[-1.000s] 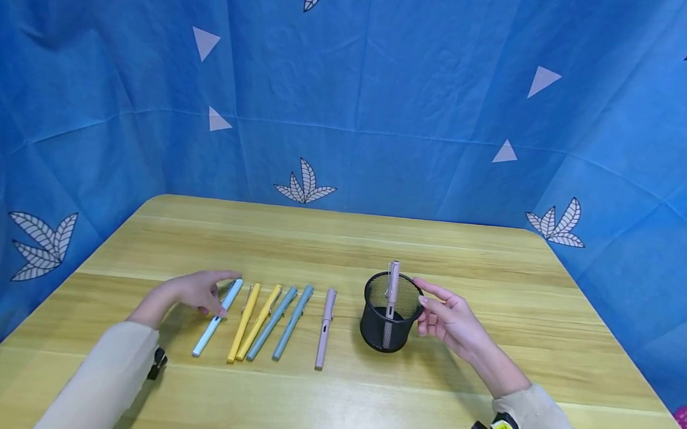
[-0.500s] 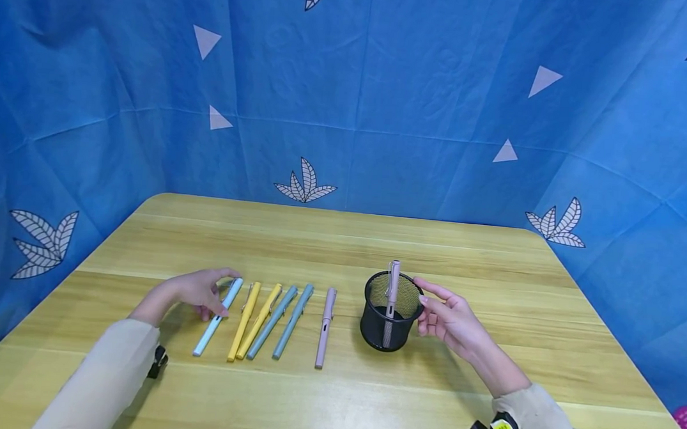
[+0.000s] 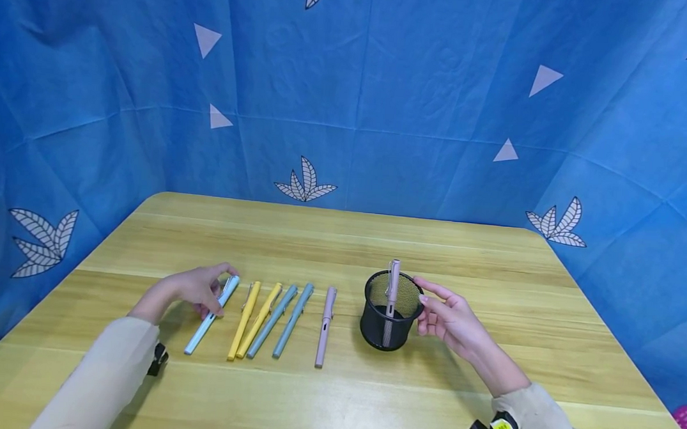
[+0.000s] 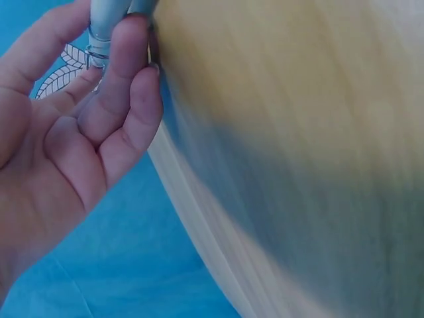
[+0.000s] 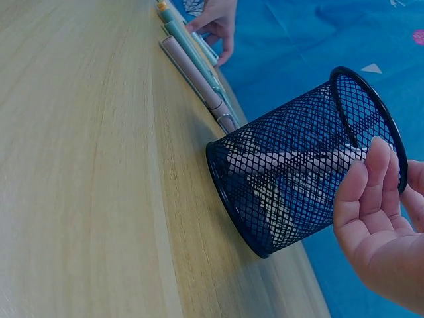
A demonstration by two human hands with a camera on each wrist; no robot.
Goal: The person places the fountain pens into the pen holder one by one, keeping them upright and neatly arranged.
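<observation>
My left hand point(image 3: 196, 287) pinches a light blue pen point(image 3: 200, 334) between thumb and fingers at the left end of a row of pens. In the left wrist view the fingers curl around this pen point(image 4: 108, 20), whose far end is cut off by the frame. My right hand point(image 3: 451, 321) holds the rim of a black mesh pen holder point(image 3: 371, 329) with thumb and fingers. The holder stands upright on the table, and a lilac pen point(image 3: 393, 287) leans inside it, clip end up. Through the mesh in the right wrist view the lilac pen point(image 5: 278, 161) shows dimly.
Right of the left hand lie two yellow pens point(image 3: 243, 322) point(image 3: 260, 319), two blue-grey pens point(image 3: 272, 323) point(image 3: 293, 321) and one lilac pen point(image 3: 325, 329). They rest on a wooden table point(image 3: 335, 406). A blue patterned cloth point(image 3: 384, 82) hangs behind and at both sides.
My left fingers have closed on the light blue pen, which has shifted slightly left and toward me. The right hand and the pen holder have stayed in place.
</observation>
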